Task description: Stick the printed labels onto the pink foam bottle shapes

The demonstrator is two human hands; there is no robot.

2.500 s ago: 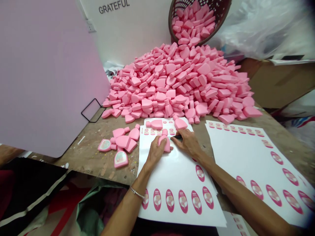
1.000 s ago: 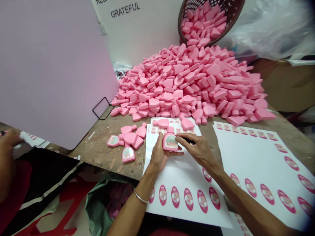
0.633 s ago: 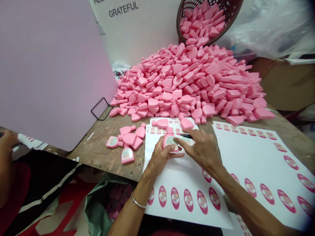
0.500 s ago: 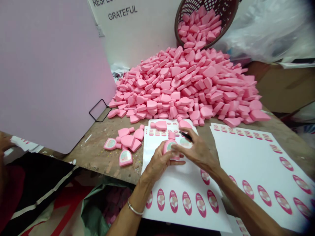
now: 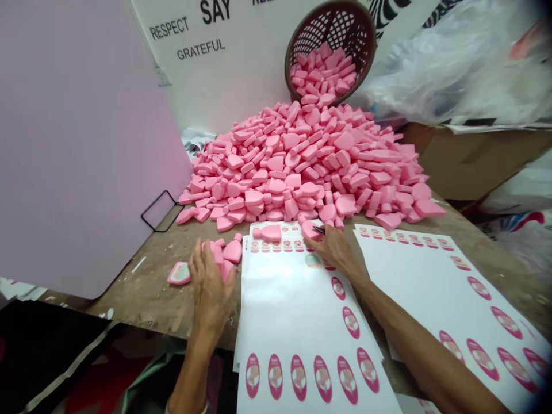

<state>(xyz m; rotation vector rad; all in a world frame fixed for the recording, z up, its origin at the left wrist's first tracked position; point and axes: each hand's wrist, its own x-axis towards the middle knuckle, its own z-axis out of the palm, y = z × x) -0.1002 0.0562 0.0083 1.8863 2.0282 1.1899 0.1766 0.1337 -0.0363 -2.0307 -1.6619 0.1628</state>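
Pink bottle [image 5: 311, 230]: small flat plastic piece lying at the top edge of the sticker sheet [image 5: 284, 305], under the fingertips of the right hand [image 5: 334, 247]. Long axis runs roughly from 10 to 4 o'clock; which end carries the neck cannot be told, the fingers cover it. Right grip: fingers curled on the bottle with a dark pen [image 5: 319, 230] tucked between them.

Second pink bottle [image 5: 269, 233]: at 9 o'clock of the first, flat on the same sheet, long axis level, neck pointing to 9 o'clock.

Left hand [image 5: 211, 284]: palm down over the small cluster of bottles [image 5: 230, 251] on the bare worktop [image 5: 150, 293], at 8 o'clock of the sheet. Left grip: fingers spread and loosely bent; whether they enclose a bottle cannot be told.

Labelled bottle [image 5: 179, 273]: at 9 o'clock of the left hand, label up.

Large pile of pink bottles [image 5: 302, 167]: at 12 o'clock, spilling from a tipped brown basket [image 5: 332, 26]. Second sticker sheet [image 5: 431, 287]: at 3 o'clock.

Change: half a second ago both hands held one labelled bottle over the sheet's middle; now the left hand has gone out to the cluster and the right has reached up to the sheet's top edge.
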